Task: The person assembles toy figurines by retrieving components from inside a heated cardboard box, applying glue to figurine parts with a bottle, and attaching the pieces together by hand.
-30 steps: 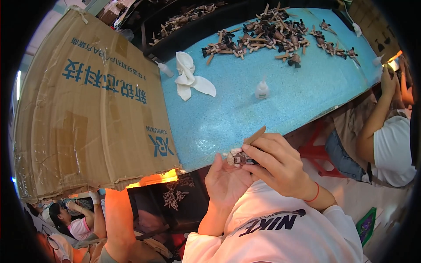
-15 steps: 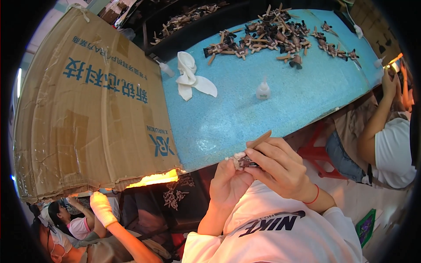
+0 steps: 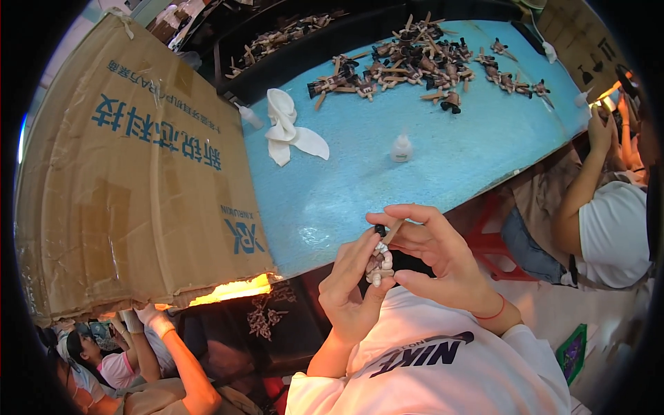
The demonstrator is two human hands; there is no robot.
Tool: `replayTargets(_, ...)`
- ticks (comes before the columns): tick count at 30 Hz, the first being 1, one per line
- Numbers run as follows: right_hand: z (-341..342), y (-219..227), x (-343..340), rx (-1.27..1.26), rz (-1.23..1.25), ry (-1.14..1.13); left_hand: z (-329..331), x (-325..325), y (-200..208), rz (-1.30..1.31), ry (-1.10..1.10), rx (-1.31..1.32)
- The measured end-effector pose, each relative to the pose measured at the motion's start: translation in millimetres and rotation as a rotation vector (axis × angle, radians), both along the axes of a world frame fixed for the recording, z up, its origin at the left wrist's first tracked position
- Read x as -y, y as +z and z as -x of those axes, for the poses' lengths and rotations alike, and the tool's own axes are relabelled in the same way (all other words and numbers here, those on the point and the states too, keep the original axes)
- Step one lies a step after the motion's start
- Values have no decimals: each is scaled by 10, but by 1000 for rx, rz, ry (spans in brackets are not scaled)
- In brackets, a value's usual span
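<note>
My left hand [image 3: 349, 283] has its thumb and fingers closed around a small figurine [image 3: 378, 264] just off the table's near edge. The figurine is pale pink, white and brown, with a black part at its top end. A flat tan blade-like piece [image 3: 393, 231] sticks out beside that end, toward my right fingers. My right hand [image 3: 446, 259] is spread around the figurine's right side, thumb and fingers apart. Its fingertips are close to the blade, and whether they touch it I cannot tell. A small white squeeze bottle [image 3: 401, 149] stands on the blue table [image 3: 332, 200] beyond my hands.
Similar figurines lie heaped [image 3: 422, 62] at the far side. A white cloth [image 3: 283, 128] and another bottle [image 3: 249, 116] are beside the big cardboard sheet [image 3: 138, 194] on the left. Co-workers sit at lower left and at right, near a red stool [image 3: 487, 242].
The figurine has turned more upright, its black end now up, and sits in my left hand. My right fingers have opened away from it. The whole view has shifted slightly.
</note>
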State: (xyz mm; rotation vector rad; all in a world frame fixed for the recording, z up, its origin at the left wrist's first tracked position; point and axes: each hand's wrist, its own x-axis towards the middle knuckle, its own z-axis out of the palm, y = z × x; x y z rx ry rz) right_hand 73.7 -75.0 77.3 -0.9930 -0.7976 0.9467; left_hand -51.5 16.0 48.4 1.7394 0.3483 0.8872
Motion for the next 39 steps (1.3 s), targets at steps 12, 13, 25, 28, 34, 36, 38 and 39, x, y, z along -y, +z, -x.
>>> replayTargets(12, -53, -6, -8, 37, 40, 75, -1, 29, 62, -240, 89, -63)
replayTargets(13, -44, -6, -10, 53, 25, 63, -1, 34, 72, -243, 94, -70)
replayTargets(25, -17, -97, -27, 6, -98, 17, -59, 41, 134, -346, 142, -82)
replayTargets(28, -27, -91, -1, -2, -118, 8, -74, 60, 151, -376, 150, -80)
replayTargets(34, -28, -126, 9, -62, -176, 20, -101, 64, 182, -426, 155, -84)
replayTargets(36, -24, -139, -18, -96, -194, 27, -103, 41, 177, -428, 158, -87)
replayTargets(38, -33, -97, 2, -125, -196, 28, -122, 57, 227, -443, 152, -91)
replayTargets(39, -34, -77, 2, -122, -204, 22, -130, 59, 256, -454, 157, -89)
